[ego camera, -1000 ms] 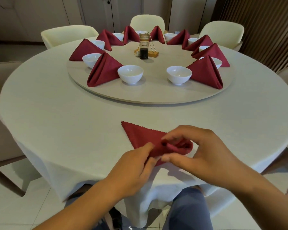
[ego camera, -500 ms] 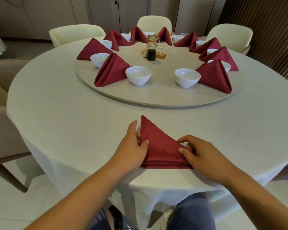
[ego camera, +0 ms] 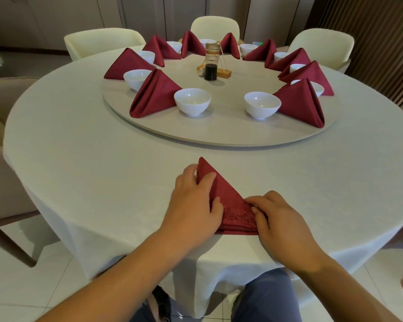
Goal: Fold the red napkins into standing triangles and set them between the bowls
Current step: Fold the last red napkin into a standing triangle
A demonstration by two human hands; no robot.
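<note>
The left hand (ego camera: 193, 205) and right hand (ego camera: 283, 225) hold a folded red napkin (ego camera: 229, 202) on the tablecloth (ego camera: 102, 177).

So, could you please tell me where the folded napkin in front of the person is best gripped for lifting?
Probably at the layered base edge, pinched from both sides: the napkin lies as a triangle with its point away and its stacked folds on the near side, so holding the base corners should keep the layers together.
</note>
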